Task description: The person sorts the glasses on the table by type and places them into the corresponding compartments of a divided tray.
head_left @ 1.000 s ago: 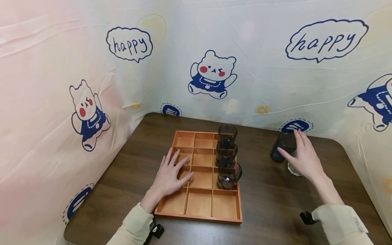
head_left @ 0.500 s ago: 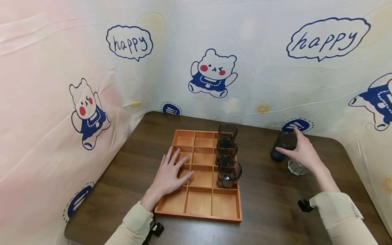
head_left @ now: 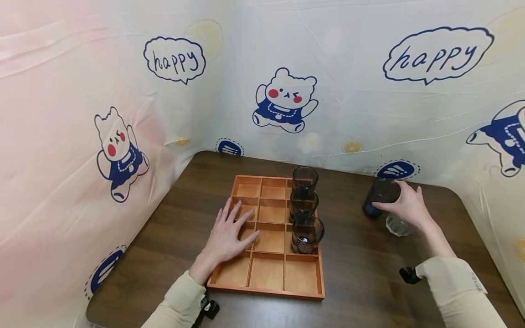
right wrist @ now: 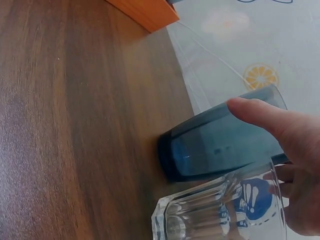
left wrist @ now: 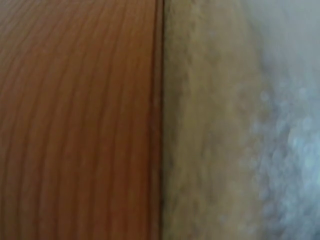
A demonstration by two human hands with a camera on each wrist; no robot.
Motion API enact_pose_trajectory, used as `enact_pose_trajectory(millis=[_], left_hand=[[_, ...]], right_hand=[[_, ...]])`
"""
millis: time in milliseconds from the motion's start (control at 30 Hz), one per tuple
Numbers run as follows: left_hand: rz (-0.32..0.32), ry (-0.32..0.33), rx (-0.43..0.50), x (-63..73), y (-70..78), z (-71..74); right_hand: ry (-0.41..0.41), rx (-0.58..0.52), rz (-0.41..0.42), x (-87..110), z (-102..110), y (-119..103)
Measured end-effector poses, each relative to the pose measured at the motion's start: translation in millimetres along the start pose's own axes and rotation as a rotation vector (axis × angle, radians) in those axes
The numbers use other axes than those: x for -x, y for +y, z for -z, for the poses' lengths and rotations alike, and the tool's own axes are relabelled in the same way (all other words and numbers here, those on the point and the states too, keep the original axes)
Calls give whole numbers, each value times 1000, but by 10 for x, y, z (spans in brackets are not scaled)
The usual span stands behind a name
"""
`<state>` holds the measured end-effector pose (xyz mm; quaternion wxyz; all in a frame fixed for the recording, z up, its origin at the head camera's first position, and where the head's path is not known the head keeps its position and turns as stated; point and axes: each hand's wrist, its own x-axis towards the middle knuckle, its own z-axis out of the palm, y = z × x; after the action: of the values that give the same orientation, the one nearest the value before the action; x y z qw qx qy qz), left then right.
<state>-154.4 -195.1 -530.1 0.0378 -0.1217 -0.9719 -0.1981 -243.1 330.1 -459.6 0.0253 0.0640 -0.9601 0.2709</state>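
The right hand (head_left: 410, 207) grips the blue glass (head_left: 382, 193), upright on the table (head_left: 357, 273) near the cloth (head_left: 348, 114). A clear glass (head_left: 397, 226) stands just beside it, partly covered by the hand from above; the right wrist view shows its ribbed side and the thumb along the blue glass. Three dark glasses (head_left: 305, 232) line the right column of the tray (head_left: 266, 269). The left hand (head_left: 224, 237) lies spread wide over the tray's left side; the left wrist view, blurred, seems to show only its wood and a pale surface.

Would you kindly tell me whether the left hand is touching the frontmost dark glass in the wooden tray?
Apart: the head view plainly shows a bare stretch of the wooden tray between the left hand and the frontmost dark glass.
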Motion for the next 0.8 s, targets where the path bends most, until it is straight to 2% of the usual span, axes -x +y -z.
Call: enact_pose_trajectory(millis=[233,433,800], left_hand=[[0,1,0,-2,-4,-1],[-8,20,-8,4,7,1],[-3,17,-12,0,3,-9]], right_hand=[[18,-56,-2,-6,-22,-16],[34,-89,-48,-4,-58,-32],[165,-149,-26,83,-120,-134]])
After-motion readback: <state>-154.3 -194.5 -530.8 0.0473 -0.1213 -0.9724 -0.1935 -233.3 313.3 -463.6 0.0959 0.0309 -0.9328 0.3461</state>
